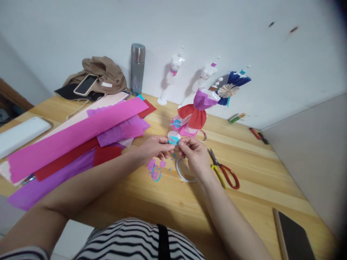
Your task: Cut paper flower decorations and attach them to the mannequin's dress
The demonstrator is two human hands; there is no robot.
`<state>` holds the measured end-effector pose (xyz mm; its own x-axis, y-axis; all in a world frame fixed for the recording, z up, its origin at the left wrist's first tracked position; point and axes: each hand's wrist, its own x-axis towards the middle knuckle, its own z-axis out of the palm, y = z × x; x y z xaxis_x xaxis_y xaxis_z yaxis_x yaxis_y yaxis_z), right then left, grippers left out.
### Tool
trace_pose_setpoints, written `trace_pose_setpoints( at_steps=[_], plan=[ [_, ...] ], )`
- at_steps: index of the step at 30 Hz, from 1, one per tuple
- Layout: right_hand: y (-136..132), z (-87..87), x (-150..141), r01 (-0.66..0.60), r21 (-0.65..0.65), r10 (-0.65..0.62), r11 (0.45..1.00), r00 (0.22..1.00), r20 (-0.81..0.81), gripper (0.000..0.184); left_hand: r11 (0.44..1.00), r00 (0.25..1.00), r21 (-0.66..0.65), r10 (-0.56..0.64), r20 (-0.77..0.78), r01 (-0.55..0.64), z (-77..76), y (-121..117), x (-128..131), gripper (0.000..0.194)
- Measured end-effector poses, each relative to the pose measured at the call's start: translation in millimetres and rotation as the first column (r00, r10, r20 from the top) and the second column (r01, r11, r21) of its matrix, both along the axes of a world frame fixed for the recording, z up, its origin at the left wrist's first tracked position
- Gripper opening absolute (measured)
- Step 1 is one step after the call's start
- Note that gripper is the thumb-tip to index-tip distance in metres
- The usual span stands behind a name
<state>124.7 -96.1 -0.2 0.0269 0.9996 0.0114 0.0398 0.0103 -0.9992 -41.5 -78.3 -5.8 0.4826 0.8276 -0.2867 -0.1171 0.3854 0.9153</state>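
My left hand [154, 147] and my right hand [193, 152] meet over the wooden table [260, 169], both pinched on a small white and blue paper piece [173, 138]. Just behind it stands a small mannequin [197, 108] dressed in red, purple and pink paper. A roll of clear tape [182, 173] lies under my right wrist. Pink and blue paper scraps [155, 169] lie beneath my left hand.
Long sheets of pink, red and purple crepe paper [76, 137] cover the left side. Red and yellow scissors [225, 171] lie to the right. Two white mannequins [173, 72], a blue paper fan [233, 86], a metal flask [137, 68], a phone on cloth [86, 85] and a dark tablet [294, 238] are around.
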Motion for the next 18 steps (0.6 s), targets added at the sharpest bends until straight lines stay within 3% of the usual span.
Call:
trace_pose_setpoints(
  at_steps=[4,13,18],
  plan=[
    [-1.3,3.1,-0.6,-0.033,-0.017,0.033,0.999,0.999,-0.012,0.027,0.990,0.990,0.035,0.137,-0.018,-0.136,3.9,1.0,3.3,0.015],
    [-0.2,1.5,1.1,-0.101,-0.050,0.102,0.994,0.995,0.005,0.031,0.981,0.991,0.192,0.049,-0.121,-0.025,10.9,6.2,-1.9,0.018],
    [0.8,-1.8,3.0,-0.117,-0.060,0.120,0.991,0.992,0.042,0.034,0.968,0.985,0.252,0.049,-0.167,-0.005,11.5,8.5,-2.5,0.004]
  ],
)
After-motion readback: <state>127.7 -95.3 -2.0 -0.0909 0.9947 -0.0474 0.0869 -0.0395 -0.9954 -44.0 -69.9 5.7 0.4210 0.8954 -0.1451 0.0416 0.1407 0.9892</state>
